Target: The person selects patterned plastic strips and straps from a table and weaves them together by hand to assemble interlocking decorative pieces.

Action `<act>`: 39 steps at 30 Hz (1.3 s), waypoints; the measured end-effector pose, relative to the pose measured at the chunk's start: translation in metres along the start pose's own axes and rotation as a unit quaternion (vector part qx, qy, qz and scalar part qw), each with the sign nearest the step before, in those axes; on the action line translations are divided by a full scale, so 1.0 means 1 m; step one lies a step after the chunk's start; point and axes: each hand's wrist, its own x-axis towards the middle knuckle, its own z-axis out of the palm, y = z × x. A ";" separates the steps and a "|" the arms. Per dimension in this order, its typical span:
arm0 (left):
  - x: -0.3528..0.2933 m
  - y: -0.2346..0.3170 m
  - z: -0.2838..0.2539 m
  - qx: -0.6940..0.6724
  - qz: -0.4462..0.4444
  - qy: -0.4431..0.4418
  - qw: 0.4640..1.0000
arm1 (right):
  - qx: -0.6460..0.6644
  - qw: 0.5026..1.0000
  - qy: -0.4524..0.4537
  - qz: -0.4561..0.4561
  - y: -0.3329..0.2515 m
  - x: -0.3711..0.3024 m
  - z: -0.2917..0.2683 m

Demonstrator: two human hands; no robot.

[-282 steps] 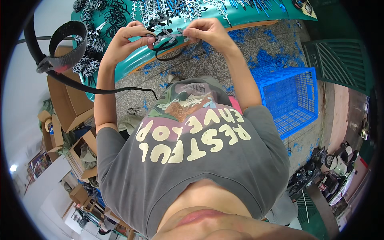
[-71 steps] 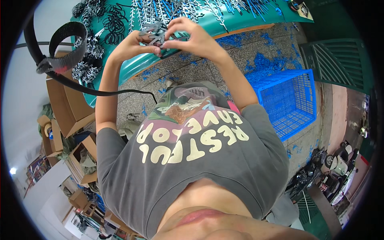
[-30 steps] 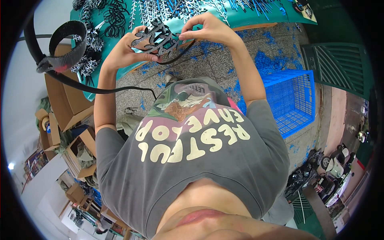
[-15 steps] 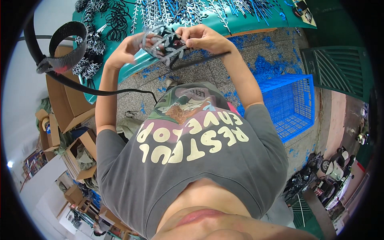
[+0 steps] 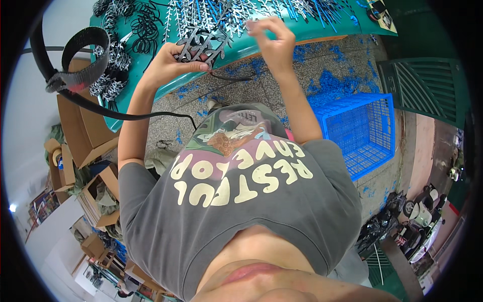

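Observation:
My left hand (image 5: 173, 65) is closed around a leaf-patterned black-and-silver band (image 5: 198, 48), with the thumb pressed along its lower edge. A thin black cord (image 5: 231, 78) dangles from the band over the floor. Off to its right, my right hand (image 5: 277, 45) is raised above the table's front edge, apart from the band. Its thumb and index finger curl together in a pinch; whatever is between them is too blurred to name. Behind both hands, silver leafy strips (image 5: 241, 15) and blue sticks (image 5: 324, 15) lie on the green table (image 5: 302, 35).
Coiled black cords (image 5: 146, 30) and bunched black-and-white trim (image 5: 108, 83) lie at the table's left. A black strap loop (image 5: 85, 50) hangs at the upper left. Cardboard boxes (image 5: 85, 121) stand left. A blue crate (image 5: 359, 136) is on the right, beside blue scraps (image 5: 329, 85) on the floor.
My right hand has left the band and moved up and right. The band, blurred before, is now steady in my left hand, and its cord hangs lower and shorter to the right.

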 end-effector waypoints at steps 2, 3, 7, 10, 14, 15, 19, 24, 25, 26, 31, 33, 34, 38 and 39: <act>-0.001 0.001 0.002 -0.009 -0.011 0.005 1.000 | 0.085 0.972 0.014 0.218 0.016 -0.018 0.008; -0.001 0.001 0.003 -0.018 -0.022 0.007 1.000 | 0.085 0.972 0.017 0.219 0.017 -0.022 0.016; -0.001 0.002 0.007 0.031 0.050 0.018 0.998 | 0.419 0.807 -0.018 0.415 0.011 -0.016 0.031; -0.002 -0.004 0.010 0.072 0.067 0.048 0.994 | 0.565 0.780 0.055 0.264 0.009 -0.003 0.022; -0.002 -0.008 0.013 0.017 -0.012 0.110 0.994 | 0.417 0.894 0.098 0.132 -0.032 -0.002 0.009; -0.002 -0.008 0.014 0.029 -0.019 0.118 0.992 | 0.416 0.894 0.097 0.132 -0.033 0.000 0.008; -0.005 -0.006 0.019 0.097 0.072 0.150 0.981 | 0.380 0.916 0.085 0.095 -0.019 0.008 0.005; -0.012 0.001 0.018 0.158 0.190 0.128 0.960 | 0.399 0.904 0.059 0.145 -0.012 0.012 0.007; -0.013 0.005 0.019 0.159 0.189 0.129 0.960 | 0.407 0.899 0.052 0.155 -0.011 0.011 0.008; -0.014 0.009 0.019 0.170 0.199 0.127 0.957 | 0.407 0.898 0.052 0.155 -0.010 0.011 0.009; -0.018 0.020 0.017 0.198 0.212 0.103 0.951 | 0.421 0.883 0.019 0.206 -0.009 0.007 0.015; -0.019 0.024 0.017 0.221 0.264 0.097 0.934 | 0.427 0.873 0.003 0.237 -0.013 0.006 0.016; -0.019 0.025 0.016 0.221 0.264 0.097 0.934 | 0.432 0.862 -0.012 0.267 -0.016 0.006 0.017; -0.021 0.020 0.013 0.219 0.256 0.091 0.937 | 0.471 0.822 -0.024 0.320 -0.020 0.003 0.019; -0.021 0.017 0.013 0.209 0.242 0.099 0.942 | 0.497 0.825 0.004 0.268 -0.021 0.002 0.018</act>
